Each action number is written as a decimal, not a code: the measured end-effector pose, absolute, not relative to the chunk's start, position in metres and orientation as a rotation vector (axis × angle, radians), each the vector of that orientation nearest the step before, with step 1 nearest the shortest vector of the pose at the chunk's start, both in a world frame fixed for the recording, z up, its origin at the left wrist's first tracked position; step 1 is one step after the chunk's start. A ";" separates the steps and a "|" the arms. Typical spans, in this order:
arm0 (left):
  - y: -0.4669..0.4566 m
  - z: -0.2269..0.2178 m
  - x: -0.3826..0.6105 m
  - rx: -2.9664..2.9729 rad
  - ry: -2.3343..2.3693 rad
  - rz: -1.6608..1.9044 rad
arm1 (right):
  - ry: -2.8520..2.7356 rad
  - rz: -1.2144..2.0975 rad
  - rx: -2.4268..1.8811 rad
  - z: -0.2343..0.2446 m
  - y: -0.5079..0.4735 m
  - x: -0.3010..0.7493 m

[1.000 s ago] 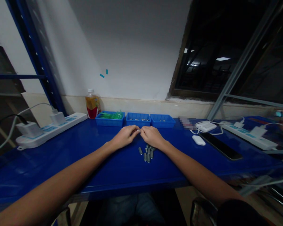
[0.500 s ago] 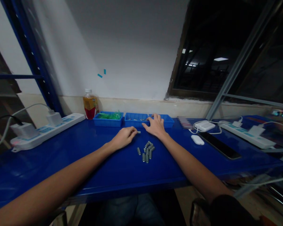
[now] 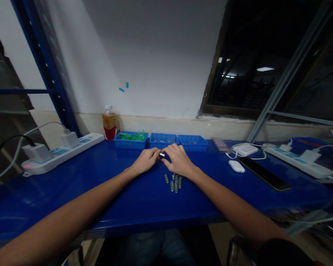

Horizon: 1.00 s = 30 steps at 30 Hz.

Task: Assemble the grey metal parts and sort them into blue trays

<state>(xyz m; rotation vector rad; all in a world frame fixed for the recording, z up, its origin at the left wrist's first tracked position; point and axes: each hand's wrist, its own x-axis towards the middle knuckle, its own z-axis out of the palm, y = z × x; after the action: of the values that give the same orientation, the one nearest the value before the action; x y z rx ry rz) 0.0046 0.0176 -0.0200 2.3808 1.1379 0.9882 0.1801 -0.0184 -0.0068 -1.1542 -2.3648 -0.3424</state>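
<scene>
My left hand (image 3: 147,161) pinches a small metal cylinder (image 3: 162,154) between thumb and fingertips, just above the blue table (image 3: 122,207). Facing it, my right hand (image 3: 180,159) has its curled fingers and thumb at the cylinder's right end. Whatever the right fingertips hold is too small or hidden to make out. Several loose metal cylinders (image 3: 175,184) lie in a pile below the right hand, which partly covers them. Beyond the hands stand a blue bin (image 3: 163,143) with small metal parts and another blue bin (image 3: 192,146) with a few tiny pieces.
A third blue bin (image 3: 130,144) holds green plastic, with a drink bottle (image 3: 108,123) behind it. A power strip (image 3: 63,153) lies at left. At right are a white earphone case (image 3: 236,166), a phone (image 3: 263,173), a white charger (image 3: 244,149) with cable and another power strip (image 3: 299,160).
My right hand has come back from the bins toward my left hand, its fingers drawing in at the cylinder. My left hand keeps its pinch. The whole view has shifted slightly.
</scene>
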 end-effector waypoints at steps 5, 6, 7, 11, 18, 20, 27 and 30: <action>0.016 -0.020 0.005 2.377 1.067 0.976 | -2.309 -0.394 -1.203 -0.010 -0.013 0.179; 0.016 -0.019 0.005 2.380 1.051 0.984 | -2.287 -0.385 -1.213 -0.010 -0.012 0.180; 0.014 -0.019 0.005 2.384 1.033 0.998 | -2.267 -0.373 -1.227 -0.010 -0.011 0.181; 0.012 -0.018 0.005 2.441 0.935 1.074 | -2.266 -0.302 -1.249 -0.009 -0.009 0.182; 0.015 -0.018 0.003 2.565 1.034 1.039 | -2.178 -0.148 -1.189 -0.011 -0.007 0.183; 0.017 -0.019 0.002 2.565 1.060 1.012 | -2.184 -0.136 -1.151 -0.010 -0.004 0.184; 0.019 -0.012 0.001 2.547 1.099 0.816 | -2.022 -0.186 -1.363 -0.003 0.036 0.200; 0.007 0.003 0.000 2.686 0.689 0.567 | -1.882 -0.199 -1.571 -0.006 0.052 0.215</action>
<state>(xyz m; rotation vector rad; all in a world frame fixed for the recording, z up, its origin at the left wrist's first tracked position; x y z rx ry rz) -0.0003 0.0074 0.0027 2.6861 0.6890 0.5667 0.2152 0.0523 -0.0056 -1.5706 -1.8818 -0.1993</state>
